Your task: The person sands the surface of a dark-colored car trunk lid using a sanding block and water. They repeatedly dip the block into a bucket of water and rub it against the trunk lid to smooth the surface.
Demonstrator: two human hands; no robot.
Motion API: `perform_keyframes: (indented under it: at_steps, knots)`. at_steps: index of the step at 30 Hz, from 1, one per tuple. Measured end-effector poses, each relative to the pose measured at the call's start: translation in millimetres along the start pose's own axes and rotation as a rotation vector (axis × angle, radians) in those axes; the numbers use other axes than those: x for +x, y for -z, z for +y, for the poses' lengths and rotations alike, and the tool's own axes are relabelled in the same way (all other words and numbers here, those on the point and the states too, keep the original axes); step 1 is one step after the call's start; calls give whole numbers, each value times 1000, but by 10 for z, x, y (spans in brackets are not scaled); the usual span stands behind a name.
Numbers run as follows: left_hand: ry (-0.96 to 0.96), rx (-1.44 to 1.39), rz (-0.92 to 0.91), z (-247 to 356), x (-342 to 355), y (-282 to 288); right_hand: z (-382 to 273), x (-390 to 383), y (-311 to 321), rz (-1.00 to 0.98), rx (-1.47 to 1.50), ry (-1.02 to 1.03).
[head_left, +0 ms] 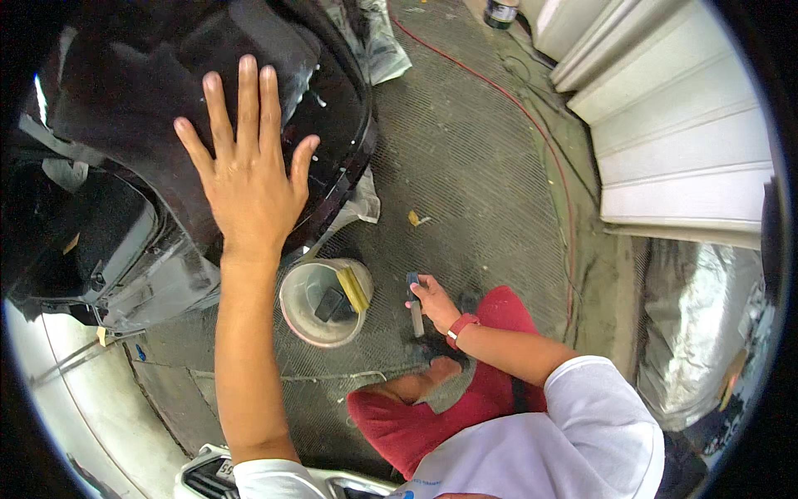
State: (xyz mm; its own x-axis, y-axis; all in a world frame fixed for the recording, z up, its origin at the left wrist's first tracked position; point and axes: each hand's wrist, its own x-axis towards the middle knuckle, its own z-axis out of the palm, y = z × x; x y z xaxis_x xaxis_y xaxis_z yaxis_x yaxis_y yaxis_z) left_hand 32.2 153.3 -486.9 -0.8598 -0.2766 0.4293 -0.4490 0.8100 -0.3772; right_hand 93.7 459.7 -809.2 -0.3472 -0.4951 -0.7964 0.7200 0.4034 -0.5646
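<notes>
The panel [125, 116] is showing a glossy black, curved surface, with whitish smears [298, 93] and a few pale spots marking it near its right edge. The tool [417, 320] is presenting a dark upper end and a greyish, see-through lower part; fingers are covering some of it, and its exact kind cannot be told.

Below the panel, a pale bucket [320, 339] is standing on the ribbed floor [474, 183], holding a dark block [330, 304] inside and carrying a yellow sponge [353, 289] at its right rim. A red hose [544, 129] is curving along the floor at the right, and plastic sheeting [385, 50] is sticking out past the panel's edge. The left hand and forearm are blocking part of the panel.

The left hand [248, 179] is spreading flat over the panel, fingers apart; whether the whole palm is touching cannot be confirmed. The right hand [434, 301] is gripping the tool, right of the bucket and well apart from the panel.
</notes>
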Motion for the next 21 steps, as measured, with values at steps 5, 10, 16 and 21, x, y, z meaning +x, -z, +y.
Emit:
perform_keyframes:
  at_steps: [5, 10, 16, 21]
  knots:
    - [-52, 114, 252, -6, -72, -173, 553, 1255, -103, -137, -82, 112]
    - [-88, 229, 374, -58, -339, -301, 588, 1732, -573, -446, 40, -3]
    - [-8, 215, 344, 97, -579, -406, 1099, 2815, -909, -413, 166, 135]
    - [146, 279, 209, -94, -1145, -132, 1291, 2697, -1323, -298, 1, 157]
